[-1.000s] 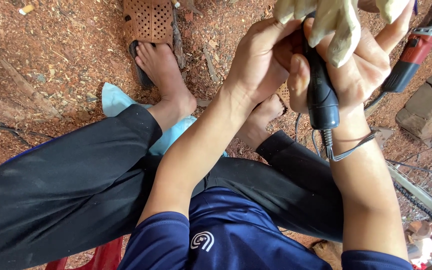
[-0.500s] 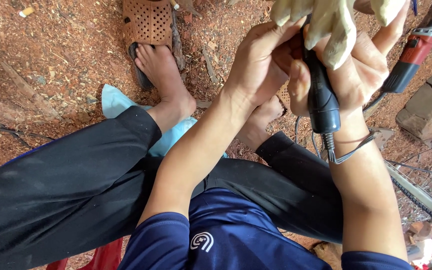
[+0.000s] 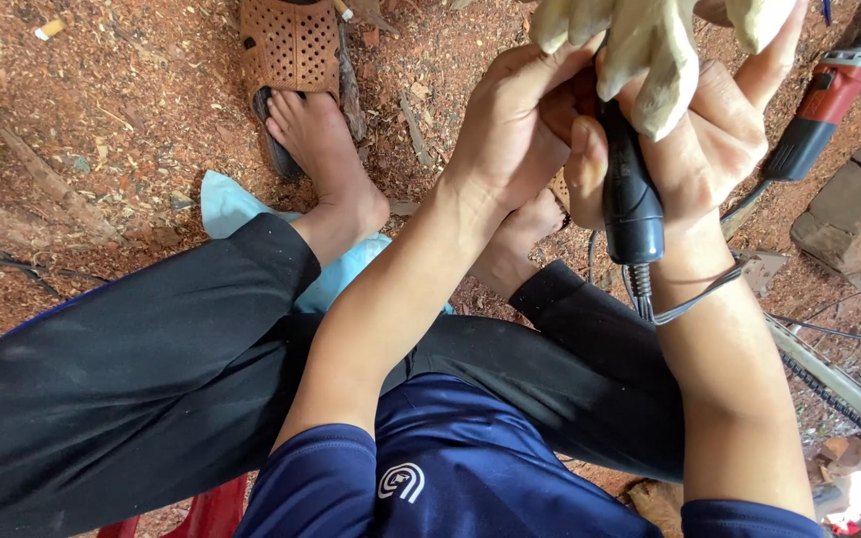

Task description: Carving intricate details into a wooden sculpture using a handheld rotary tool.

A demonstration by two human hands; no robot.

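Head view: the right hand (image 3: 719,149) wraps the black rotary handpiece (image 3: 632,194), long axis vertical, cord end toward the body. The left hand (image 3: 515,120) fingers close beside it on the pale carved piece (image 3: 650,50) above.

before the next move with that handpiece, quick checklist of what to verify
1. Right hand wrapped round the black rotary handpiece: ok.
2. Left hand steadying the pale carved piece: ok.
3. Tool tip visible: cannot tell, hidden behind the piece and fingers.
4. Cable free of the wrist: not ok, it loops against it.
5. Bare foot clear of the work: ok, well to the left.
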